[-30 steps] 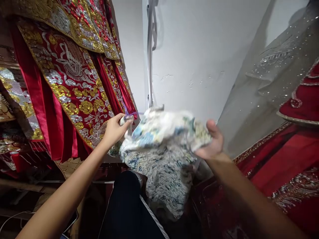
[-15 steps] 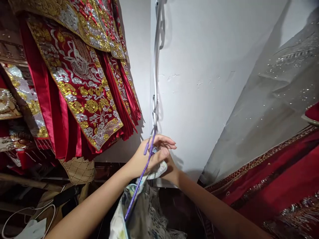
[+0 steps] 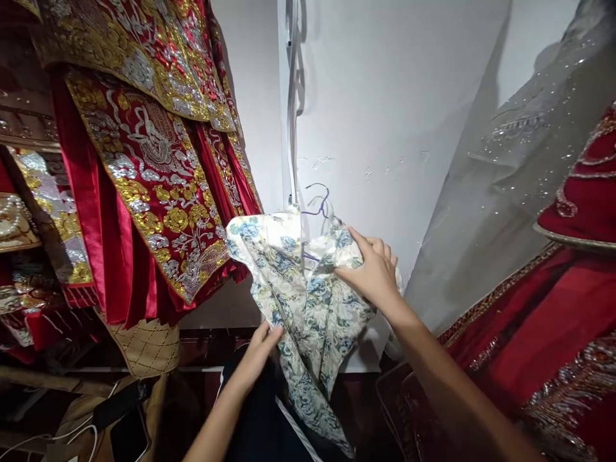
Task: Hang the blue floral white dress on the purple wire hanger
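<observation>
A white garment with blue and green flowers (image 3: 317, 314) hangs in front of me on a purple hanger (image 3: 321, 210). Its front is spread toward me, and the lower part narrows into a twisted tail. My right hand (image 3: 375, 266) is closed on the garment's right shoulder, with the thumb across the front. Lower down at the left edge, my left hand (image 3: 260, 350) pinches the cloth between thumb and fingers. The hanger's hook shows above the neckline against the wall; whether it rests on anything I cannot tell.
Red robes with gold and silver embroidery (image 3: 178, 192) hang at the left. A sheer beaded white fabric (image 3: 462, 224) and a red beaded garment (image 3: 543, 321) are at the right. A white metal strip (image 3: 291, 96) runs down the wall. A phone (image 3: 129, 433) and cable lie lower left.
Both hands have moved apart from being close together at the hanger. The garment, bunched low before, is now raised and spread open, and the hanger is upright inside it.
</observation>
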Action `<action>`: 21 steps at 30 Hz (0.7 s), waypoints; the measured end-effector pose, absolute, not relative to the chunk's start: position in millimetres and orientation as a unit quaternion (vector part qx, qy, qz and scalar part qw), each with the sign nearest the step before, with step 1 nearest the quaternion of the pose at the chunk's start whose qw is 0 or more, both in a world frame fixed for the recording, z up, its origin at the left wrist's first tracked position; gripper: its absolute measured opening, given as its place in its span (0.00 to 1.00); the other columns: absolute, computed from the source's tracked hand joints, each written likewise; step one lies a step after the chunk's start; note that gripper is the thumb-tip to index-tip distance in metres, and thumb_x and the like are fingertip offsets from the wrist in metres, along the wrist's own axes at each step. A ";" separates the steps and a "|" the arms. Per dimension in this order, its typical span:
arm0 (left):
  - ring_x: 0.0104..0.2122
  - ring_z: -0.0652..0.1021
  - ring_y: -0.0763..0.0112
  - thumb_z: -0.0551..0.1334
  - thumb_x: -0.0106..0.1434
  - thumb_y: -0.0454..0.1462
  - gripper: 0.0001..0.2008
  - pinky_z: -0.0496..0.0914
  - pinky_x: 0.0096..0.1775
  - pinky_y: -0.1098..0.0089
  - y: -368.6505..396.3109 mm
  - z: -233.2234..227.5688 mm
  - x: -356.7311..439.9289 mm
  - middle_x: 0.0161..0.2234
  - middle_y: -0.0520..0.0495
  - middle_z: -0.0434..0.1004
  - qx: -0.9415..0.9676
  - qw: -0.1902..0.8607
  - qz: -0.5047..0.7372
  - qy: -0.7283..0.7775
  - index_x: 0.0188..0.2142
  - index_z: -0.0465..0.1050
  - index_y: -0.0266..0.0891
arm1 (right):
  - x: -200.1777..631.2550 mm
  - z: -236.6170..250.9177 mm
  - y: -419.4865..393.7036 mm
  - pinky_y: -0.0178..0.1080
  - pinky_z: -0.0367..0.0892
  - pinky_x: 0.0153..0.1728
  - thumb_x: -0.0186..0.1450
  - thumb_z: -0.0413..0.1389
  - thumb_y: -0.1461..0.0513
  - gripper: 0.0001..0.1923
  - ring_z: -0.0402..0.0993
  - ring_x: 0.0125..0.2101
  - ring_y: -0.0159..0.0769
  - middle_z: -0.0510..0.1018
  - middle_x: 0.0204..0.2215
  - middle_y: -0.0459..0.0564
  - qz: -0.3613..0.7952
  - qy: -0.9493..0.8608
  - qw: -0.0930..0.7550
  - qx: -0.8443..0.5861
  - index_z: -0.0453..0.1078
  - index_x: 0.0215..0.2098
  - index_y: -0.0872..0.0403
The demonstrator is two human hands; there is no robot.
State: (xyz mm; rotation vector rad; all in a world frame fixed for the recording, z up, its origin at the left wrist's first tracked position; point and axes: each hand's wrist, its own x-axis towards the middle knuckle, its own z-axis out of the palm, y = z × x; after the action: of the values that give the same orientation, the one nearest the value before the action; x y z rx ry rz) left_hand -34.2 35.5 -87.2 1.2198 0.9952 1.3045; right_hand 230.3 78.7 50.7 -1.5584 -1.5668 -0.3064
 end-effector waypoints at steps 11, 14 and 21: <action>0.62 0.69 0.55 0.57 0.68 0.48 0.31 0.67 0.60 0.58 8.6 -156.7 1.6 0.65 0.39 0.64 0.207 0.532 0.635 0.520 0.66 0.57 0.40 | 175.3 11.4 21.9 0.56 0.55 0.62 0.60 0.62 0.55 0.36 0.53 0.66 0.55 0.63 0.65 0.52 0.106 -0.737 0.536 -0.398 0.61 0.65 0.43; 0.64 0.67 0.56 0.58 0.66 0.53 0.35 0.65 0.61 0.59 -15.3 -173.0 2.1 0.66 0.41 0.62 0.204 0.556 0.618 0.516 0.67 0.55 0.43 | 142.6 -64.6 3.8 0.46 0.69 0.48 0.64 0.58 0.53 0.21 0.74 0.48 0.46 0.77 0.48 0.55 0.266 -0.527 0.678 -0.438 0.71 0.54 0.51; 0.68 0.57 0.54 0.60 0.63 0.56 0.38 0.57 0.66 0.60 -32.3 -157.7 -9.8 0.68 0.41 0.59 0.354 0.483 0.597 0.533 0.66 0.58 0.40 | 98.5 -116.6 -6.6 0.34 0.58 0.26 0.65 0.57 0.47 0.22 0.60 0.24 0.31 0.63 0.21 0.42 0.487 -0.486 0.577 -0.441 0.61 0.24 0.52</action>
State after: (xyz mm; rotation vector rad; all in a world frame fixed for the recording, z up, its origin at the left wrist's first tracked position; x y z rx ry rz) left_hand -9.8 -32.3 -157.7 0.8631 1.2993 1.4556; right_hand 98.5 -6.6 -116.6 -1.0312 -1.1373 1.1393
